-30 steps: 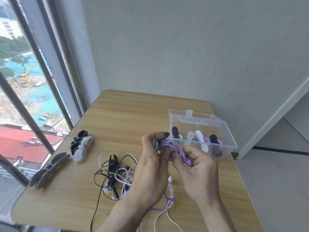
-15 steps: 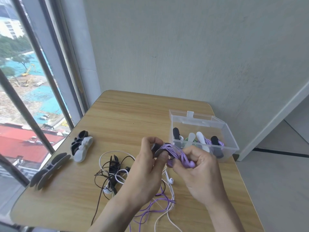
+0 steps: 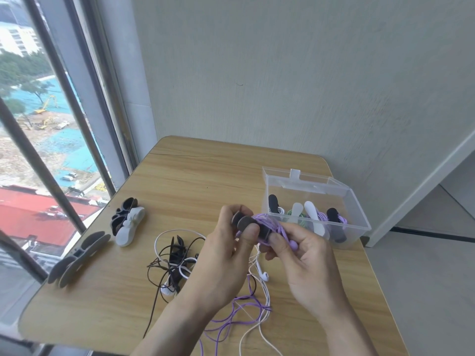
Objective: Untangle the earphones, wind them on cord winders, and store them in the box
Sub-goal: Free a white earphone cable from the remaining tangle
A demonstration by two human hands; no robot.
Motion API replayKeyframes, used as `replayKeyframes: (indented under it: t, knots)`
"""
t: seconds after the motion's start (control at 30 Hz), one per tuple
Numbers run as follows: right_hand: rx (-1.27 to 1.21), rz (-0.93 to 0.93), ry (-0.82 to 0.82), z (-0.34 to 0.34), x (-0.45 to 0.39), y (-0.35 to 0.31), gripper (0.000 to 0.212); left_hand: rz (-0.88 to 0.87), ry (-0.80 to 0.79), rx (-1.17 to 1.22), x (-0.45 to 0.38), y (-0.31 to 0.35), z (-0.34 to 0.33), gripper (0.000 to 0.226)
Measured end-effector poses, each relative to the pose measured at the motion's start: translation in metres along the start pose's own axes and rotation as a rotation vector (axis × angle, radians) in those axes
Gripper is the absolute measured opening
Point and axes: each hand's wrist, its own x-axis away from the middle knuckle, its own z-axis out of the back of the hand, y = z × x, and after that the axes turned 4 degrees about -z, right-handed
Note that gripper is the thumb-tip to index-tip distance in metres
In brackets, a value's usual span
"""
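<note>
Presently, one view only, the head camera. The left hand (image 3: 223, 255) pinches a dark winder (image 3: 250, 224) between thumb and curled fingers, held above the table (image 3: 195, 176). The right hand (image 3: 305, 255) pinches the purple cord (image 3: 272, 222) against the winder, index and thumb closed on it, remaining fingers loosely curled. Several turns already sit on the winder; a purple earbud (image 3: 293, 244) shows just under the right fingers. The unwound remainder (image 3: 231, 319) trails down to the table's near edge.

Risks noted, as judgement:
- The trailing purple cord crosses a white cord (image 3: 259, 327) near the table edge. Further winding could drag the white cord along or tighten a knot.
- The black-and-white tangle (image 3: 177, 263) lies just beside the left wrist; a pull may snag it too.
- Turns on the winder look loose and bunched towards the right hand. If the pinch relaxes, they may slip off the end.
- Some slack appears to run past the table edge; whether it hangs free I cannot tell.

The box (image 3: 359, 227) stands open at the right, near the hands, with wound winders inside. Spare winders (image 3: 77, 255) and a black and white pair (image 3: 128, 222) lie at the left, well apart from the work.
</note>
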Motion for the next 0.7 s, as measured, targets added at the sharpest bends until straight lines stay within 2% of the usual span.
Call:
replayKeyframes:
  t: [0.13,0.37,0.47,0.6,0.7]
  knots:
    - [-0.031,-0.002,0.022,-0.001,0.001,-0.002,0.023,0.012,-0.058,0.044,0.0,0.002,0.003,0.019]
    - [-0.049,-0.138,0.056,-0.001,0.001,0.0,0.025,0.127,-0.168,0.243,-0.003,0.01,0.01,0.017]
    - [0.008,-0.053,0.171,-0.002,0.001,-0.003,0.032,0.206,-0.136,0.213,-0.004,0.013,0.011,0.012]
    - [0.026,-0.028,0.159,-0.007,0.003,-0.007,0.036,0.264,-0.069,0.173,-0.007,0.011,0.01,0.026]
    - [0.052,-0.017,0.165,-0.006,0.003,-0.004,0.034,0.275,-0.043,0.219,-0.008,0.015,0.008,0.008]
